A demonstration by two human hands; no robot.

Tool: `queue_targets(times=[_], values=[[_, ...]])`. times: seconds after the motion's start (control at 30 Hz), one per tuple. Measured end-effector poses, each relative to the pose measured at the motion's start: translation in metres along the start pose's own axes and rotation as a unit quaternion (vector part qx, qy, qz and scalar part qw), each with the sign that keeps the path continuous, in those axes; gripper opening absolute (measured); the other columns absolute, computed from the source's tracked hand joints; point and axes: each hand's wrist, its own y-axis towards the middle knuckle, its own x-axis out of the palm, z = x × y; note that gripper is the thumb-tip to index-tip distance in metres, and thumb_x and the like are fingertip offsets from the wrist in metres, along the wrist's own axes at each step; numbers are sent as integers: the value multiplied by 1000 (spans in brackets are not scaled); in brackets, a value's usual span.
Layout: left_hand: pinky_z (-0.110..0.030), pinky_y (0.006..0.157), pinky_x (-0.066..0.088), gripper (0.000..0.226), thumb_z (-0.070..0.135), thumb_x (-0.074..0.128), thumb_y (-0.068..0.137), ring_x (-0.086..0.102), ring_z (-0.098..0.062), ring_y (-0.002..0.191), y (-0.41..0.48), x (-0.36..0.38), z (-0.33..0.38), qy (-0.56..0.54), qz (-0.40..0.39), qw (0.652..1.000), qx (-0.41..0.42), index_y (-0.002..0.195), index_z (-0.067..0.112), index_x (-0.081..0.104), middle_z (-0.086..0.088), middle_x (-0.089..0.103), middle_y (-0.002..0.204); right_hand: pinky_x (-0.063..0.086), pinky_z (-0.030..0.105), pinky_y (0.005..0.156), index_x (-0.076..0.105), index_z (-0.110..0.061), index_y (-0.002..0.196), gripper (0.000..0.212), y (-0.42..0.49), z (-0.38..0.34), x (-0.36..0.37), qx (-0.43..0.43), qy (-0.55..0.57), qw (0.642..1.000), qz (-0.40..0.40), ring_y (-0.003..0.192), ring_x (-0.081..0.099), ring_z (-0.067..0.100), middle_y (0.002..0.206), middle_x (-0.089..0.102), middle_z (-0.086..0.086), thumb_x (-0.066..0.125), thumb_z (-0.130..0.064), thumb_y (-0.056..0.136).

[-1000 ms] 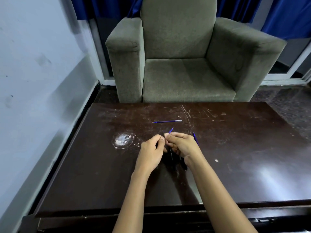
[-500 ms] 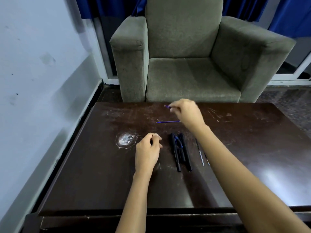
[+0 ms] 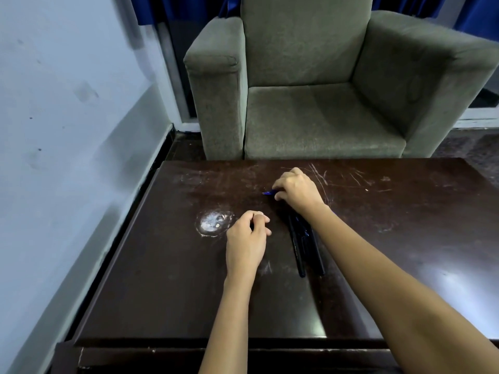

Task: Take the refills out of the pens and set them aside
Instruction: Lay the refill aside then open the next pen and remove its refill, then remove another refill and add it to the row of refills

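On dark scratched wooden table (image 3: 378,238): thin blue refill (image 3: 268,193) pinched in right hand (image 3: 297,191), being set aside; left hand (image 3: 247,238) curled shut, contents not discernible; 2 or more black pens (image 3: 297,249) judged left.

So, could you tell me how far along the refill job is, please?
Done: hard to count, since any set-aside refill is hidden under the right hand. In hand: that hand's grip holds a blue refill low over the far table; the left hand is closed, contents unclear. Left: the dark pens bunched mid-table.

Right hand (image 3: 297,191) outstretched, left hand (image 3: 247,238) curled.
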Motion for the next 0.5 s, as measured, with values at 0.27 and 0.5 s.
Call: queue_targets(times=[0.27, 0.5], values=[[-24, 51, 41, 28, 25, 41, 94, 48, -1, 45, -1, -1, 1, -4, -1, 1000, -1, 84, 27, 67, 7, 69, 71, 46, 38, 93, 69, -25, 116, 31, 11, 8, 5, 35, 12, 999, -36, 115, 54, 30, 117, 65, 10, 65, -24, 85], [-24, 51, 41, 27, 26, 41, 95, 46, -4, 45, -1, -1, 2, -3, -5, 1000, 3, 86, 26, 66, 6, 69, 72, 48, 38, 89, 70, -25, 112, 27, 16, 7, 8, 52, 29, 998, -25, 111, 57, 31, 113, 65, 12, 64, -23, 85]])
